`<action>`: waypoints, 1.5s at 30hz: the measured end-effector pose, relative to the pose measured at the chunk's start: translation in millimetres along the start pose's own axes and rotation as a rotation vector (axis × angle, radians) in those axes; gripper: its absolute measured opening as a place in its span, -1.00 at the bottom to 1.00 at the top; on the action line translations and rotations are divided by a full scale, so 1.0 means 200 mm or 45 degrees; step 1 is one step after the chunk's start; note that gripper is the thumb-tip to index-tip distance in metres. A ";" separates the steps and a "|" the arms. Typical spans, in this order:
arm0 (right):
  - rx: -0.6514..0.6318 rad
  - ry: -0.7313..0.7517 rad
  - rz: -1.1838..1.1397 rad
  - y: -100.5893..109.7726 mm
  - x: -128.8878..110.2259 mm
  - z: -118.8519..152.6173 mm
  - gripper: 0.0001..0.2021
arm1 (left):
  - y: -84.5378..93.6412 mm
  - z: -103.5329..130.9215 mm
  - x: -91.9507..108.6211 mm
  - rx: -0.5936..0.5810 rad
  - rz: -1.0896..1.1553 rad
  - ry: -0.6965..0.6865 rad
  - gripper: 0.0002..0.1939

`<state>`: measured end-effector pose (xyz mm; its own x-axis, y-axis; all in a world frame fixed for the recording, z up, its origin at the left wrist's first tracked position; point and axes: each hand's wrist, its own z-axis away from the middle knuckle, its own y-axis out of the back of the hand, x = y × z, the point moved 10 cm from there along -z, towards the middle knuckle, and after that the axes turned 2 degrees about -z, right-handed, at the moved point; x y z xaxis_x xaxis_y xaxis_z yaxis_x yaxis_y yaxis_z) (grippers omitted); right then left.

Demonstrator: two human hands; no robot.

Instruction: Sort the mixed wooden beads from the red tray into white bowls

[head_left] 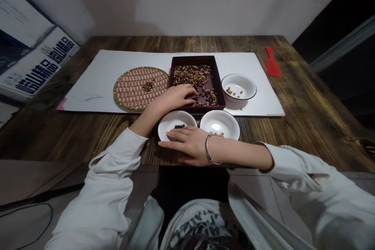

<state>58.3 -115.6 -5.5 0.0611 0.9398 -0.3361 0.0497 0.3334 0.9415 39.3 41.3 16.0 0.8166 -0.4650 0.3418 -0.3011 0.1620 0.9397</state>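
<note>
My left hand (pixel 180 97) reaches over the front left wall of a dark red box (pixel 219 86), its fingertips among many mixed beads (pixel 191 75). What its curled fingers hold, if anything, is too small to tell. My right hand (pixel 190 146), with a silver bangle (pixel 208 150) at the wrist, is spread palm down over the front of the left white bowl (pixel 165 121), which has dark beads (pixel 179 126) in it. Beside it, the right white bowl (pixel 233 123) has pale beads (pixel 218 134) inside and is partly covered by my right wrist.
A round woven tray (pixel 131 86) with a few brown beads lies left of the box. Right of it stands a rimmed white bowl (pixel 247 86) with orange-brown beads. These rest on a white board (pixel 88 78). A red scraper (pixel 272 66) lies on the wooden table (pixel 310 125).
</note>
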 end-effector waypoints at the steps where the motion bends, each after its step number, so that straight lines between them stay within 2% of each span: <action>1: 0.001 0.000 0.001 0.00 0.00 0.00 -0.36 | 0.00 0.00 0.00 0.000 -0.005 -0.004 -0.68; 21: -0.017 -0.011 0.009 0.00 0.00 -0.01 -0.36 | -0.02 -0.01 0.00 -0.038 -0.021 -0.087 -0.69; 30: -0.026 -0.015 0.013 -0.01 0.00 -0.01 -0.36 | -0.03 -0.01 0.02 -0.087 0.029 -0.156 -0.77; 38: -0.001 -0.011 0.009 0.00 0.00 0.00 -0.37 | -0.04 -0.02 -0.02 -0.086 -0.035 -0.058 -0.77; 45: 0.009 -0.006 0.006 0.00 0.00 0.00 -0.37 | -0.05 -0.03 -0.04 -0.088 -0.058 -0.046 -0.76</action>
<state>58.3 -115.5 -5.3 0.0658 0.9412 -0.3314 0.0562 0.3281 0.9430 37.9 48.2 3.0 0.8101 -0.5041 0.2995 -0.2284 0.1991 0.9530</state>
